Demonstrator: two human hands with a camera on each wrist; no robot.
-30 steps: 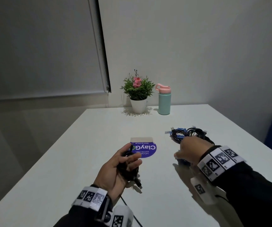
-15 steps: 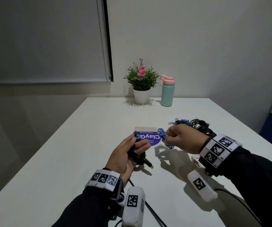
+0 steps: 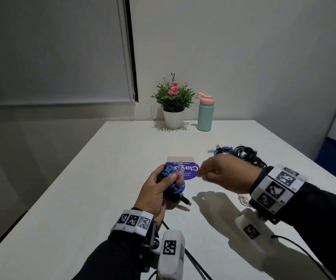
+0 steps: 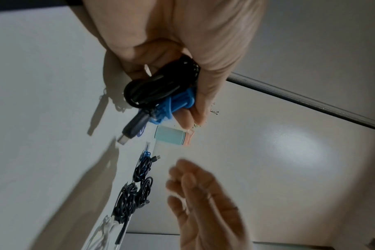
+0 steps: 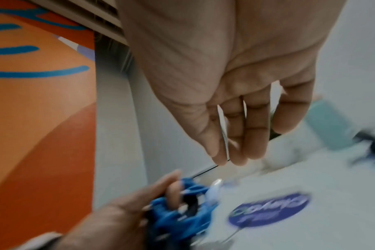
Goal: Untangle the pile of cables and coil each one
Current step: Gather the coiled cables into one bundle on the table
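Nearby, purple card [image 3: 189, 171], plant [image 3: 173, 102], bottle [image 3: 204, 116].

Both arms wore dark long sleeves reaching the wrists. Each wrist carried a white band [image 3: 133, 220] printed with square black-and-white coded markers; the right band [image 3: 276, 188] showed two rows of them. Under each band sat a black bracket. From the left bracket hung a rounded white camera pod [image 3: 171, 254] bearing one such marker, on a small metal ball joint; the right pod [image 3: 251, 229] matched it. Thin black leads [image 3: 195, 265] ran back from the pods toward the body. The left hand [image 3: 156, 190] and right hand [image 3: 226, 174] were bare.
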